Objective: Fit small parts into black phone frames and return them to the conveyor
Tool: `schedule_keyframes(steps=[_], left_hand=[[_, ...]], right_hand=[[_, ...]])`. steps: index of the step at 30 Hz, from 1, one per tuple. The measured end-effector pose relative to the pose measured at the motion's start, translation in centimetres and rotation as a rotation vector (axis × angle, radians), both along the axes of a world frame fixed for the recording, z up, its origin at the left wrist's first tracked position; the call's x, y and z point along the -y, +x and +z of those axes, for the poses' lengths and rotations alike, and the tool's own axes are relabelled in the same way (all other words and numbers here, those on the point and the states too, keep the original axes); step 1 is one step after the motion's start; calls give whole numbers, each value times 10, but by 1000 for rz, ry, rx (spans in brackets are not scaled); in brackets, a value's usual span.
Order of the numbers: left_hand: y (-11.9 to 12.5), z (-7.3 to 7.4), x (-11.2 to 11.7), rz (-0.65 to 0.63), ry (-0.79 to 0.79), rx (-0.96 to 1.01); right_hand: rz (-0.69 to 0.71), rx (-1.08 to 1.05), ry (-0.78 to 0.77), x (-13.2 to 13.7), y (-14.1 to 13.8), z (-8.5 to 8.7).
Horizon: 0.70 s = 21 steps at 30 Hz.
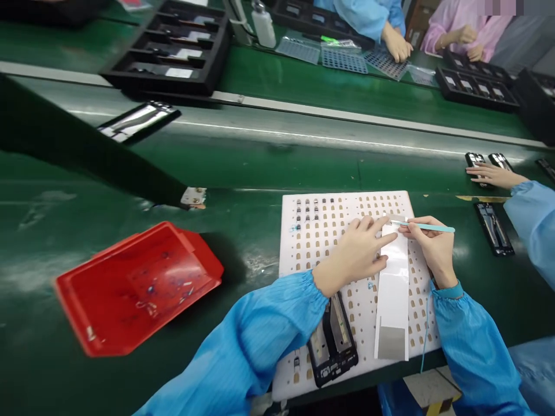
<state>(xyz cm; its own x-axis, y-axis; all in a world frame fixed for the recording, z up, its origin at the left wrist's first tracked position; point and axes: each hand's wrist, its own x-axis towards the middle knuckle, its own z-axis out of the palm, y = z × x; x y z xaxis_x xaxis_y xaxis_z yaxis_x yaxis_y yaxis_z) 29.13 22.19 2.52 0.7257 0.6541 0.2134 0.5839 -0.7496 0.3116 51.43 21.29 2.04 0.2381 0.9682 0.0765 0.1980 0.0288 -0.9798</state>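
The left hand (353, 254) lies flat, palm down, fingers stretched out and slightly spread, with its fingertips pressing on the far end of a white strip (393, 289). The right hand (435, 249) is closed in a pinch around a thin teal tool (427, 227), whose tip points left and meets the strip's far end just beside the left fingertips. Whether the tip grips anything there is too small to tell.

The strip lies lengthwise, near to far, on the right part of a white perforated board (342, 203), with a grey patch at its near end. A few small dark parts (310, 209) sit in the holes at the board's far left corner. A black phone frame (332, 341) rests on the board's near edge, partly under the left sleeve.

The board lies on a green belt (260, 162). To the left on the belt sits a red tray (139, 286), tilted, with tiny bits inside. Farther left and away, a dark phone part (139, 120) lies on the belt, and black trays (173, 46) stand beyond it.

At the right edge a co-worker's hand (494, 173) rests on small black frames. On the far side, two more people in blue and pink sleeves work over gridded sheets.
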Motion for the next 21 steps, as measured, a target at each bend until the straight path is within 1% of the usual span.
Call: schedule_keyframes(steps=[2, 3, 5, 7, 9, 10, 11, 13, 15, 16, 18, 19, 21], left_hand=[[1, 3, 1, -2, 6, 4], [-1, 6, 2, -5, 9, 18], [-14, 11, 9, 0, 5, 85], [-38, 15, 21, 47, -18, 203], [-68, 17, 40, 162, -64, 330], [-83, 17, 50, 235, -88, 378], [-97, 16, 61, 305, -112, 412], [-117, 11, 81, 406, -148, 440], [-125, 4, 96, 436, -155, 439], [-126, 0, 101, 436, -146, 433], [-124, -7, 106, 430, -115, 418], [-123, -9, 106, 427, -101, 412], [-122, -13, 105, 421, -87, 409]], right_hand=[[-8, 4, 2, 0, 3, 3], [-16, 6, 5, 2, 3, 7], [-20, 17, 21, 11, 0, 23], [17, 43, 37, 26, -11, 44], [117, 70, 41, 42, -30, 63], [188, 64, 37, 50, -42, 68], [271, 48, 19, 55, -54, 70], [428, -3, -57, 63, -79, 63], [527, -55, -130, 64, -98, 47], [542, -73, -153, 63, -105, 37], [522, -89, -177, 61, -112, 22], [503, -87, -185, 59, -113, 16], [486, -77, -202, 57, -112, 12]])
